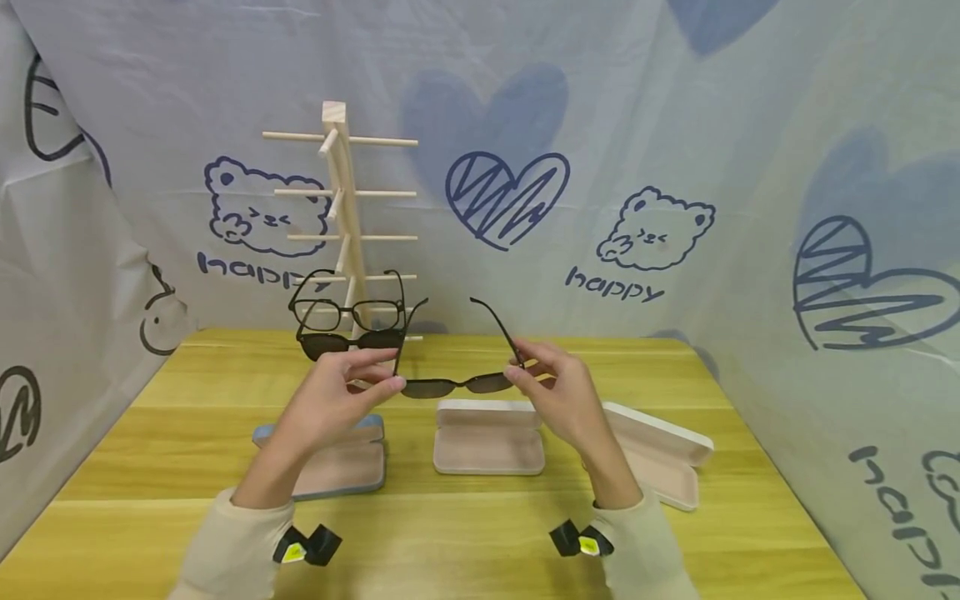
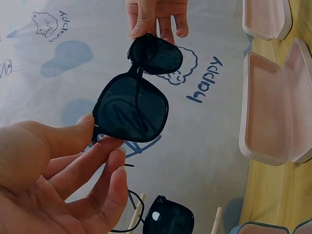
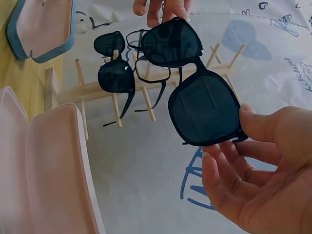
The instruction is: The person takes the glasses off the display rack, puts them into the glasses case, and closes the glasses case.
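Both hands hold one pair of black sunglasses (image 1: 457, 385) in the air, its temples unfolded and pointing away toward the back wall. The left hand (image 1: 337, 390) pinches the frame's left corner between thumb and fingers. At the opposite corner, the right hand (image 1: 557, 387) grips it the same way. In the left wrist view the dark lenses (image 2: 130, 108) face the camera, with the thumb at the outer edge. Behind the left hand, a wooden display rack (image 1: 347, 192) carries clear-lensed glasses (image 1: 347, 313) and, just below them, another pair of sunglasses (image 1: 330, 343).
Three opened glasses cases lie on the wooden table (image 1: 480, 533): a blue one (image 1: 341, 487) at left, a white one (image 1: 489, 467) in the middle and another white one (image 1: 667, 467) at right. A printed cloth (image 1: 510, 100) hangs behind and at both sides.
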The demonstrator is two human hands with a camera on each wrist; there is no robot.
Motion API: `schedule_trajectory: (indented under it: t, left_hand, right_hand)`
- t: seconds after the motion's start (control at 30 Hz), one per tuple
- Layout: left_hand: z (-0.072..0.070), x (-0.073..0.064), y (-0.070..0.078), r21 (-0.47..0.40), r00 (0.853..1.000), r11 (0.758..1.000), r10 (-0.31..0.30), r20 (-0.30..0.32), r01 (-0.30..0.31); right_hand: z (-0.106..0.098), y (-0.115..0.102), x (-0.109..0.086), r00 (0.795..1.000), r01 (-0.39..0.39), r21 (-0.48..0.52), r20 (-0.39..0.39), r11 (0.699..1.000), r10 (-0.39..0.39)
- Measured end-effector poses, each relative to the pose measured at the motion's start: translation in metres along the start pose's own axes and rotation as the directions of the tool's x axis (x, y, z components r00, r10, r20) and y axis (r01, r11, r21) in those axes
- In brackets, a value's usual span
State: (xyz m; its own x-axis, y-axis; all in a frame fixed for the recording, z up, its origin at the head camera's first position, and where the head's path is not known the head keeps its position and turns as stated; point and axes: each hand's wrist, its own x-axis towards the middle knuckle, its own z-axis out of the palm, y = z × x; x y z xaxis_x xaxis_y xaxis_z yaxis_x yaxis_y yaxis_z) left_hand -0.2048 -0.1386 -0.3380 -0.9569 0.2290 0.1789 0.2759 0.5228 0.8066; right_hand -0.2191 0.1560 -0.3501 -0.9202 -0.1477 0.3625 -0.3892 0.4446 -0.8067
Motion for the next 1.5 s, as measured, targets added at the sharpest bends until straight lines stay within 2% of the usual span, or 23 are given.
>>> schedule_trajectory:
  t: [0.23,0.53,0.87,1.1,1.5]
  left_hand:
    - [0.003,0.0,-0.003,0.037,0.999,0.998,0.045,-0.016,-0.045]
    - [0.004,0.001,-0.006,0.055,0.997,0.996,0.076,-0.007,-0.075]
    - [0.005,0.003,-0.008,0.046,0.997,0.997,0.069,-0.018,-0.068]
    - [0.007,0.003,-0.01,0.06,0.998,0.998,0.039,-0.046,-0.036]
    - [0.009,0.002,-0.011,0.054,0.997,0.998,0.048,-0.057,-0.045]
  right_hand:
    - [0.005,0.004,-0.001,1.0,0.024,-0.019,-0.001,1.0,-0.024]
    - [0.008,0.007,-0.004,1.0,0.015,-0.04,0.005,0.999,-0.015]
    - [0.012,0.008,-0.004,0.999,0.04,-0.065,0.014,0.997,-0.039]
    - [0.015,0.01,-0.004,0.999,0.034,-0.115,0.03,0.993,-0.031]
    - [0.02,0.012,-0.005,0.998,0.059,-0.137,0.028,0.989,-0.055]
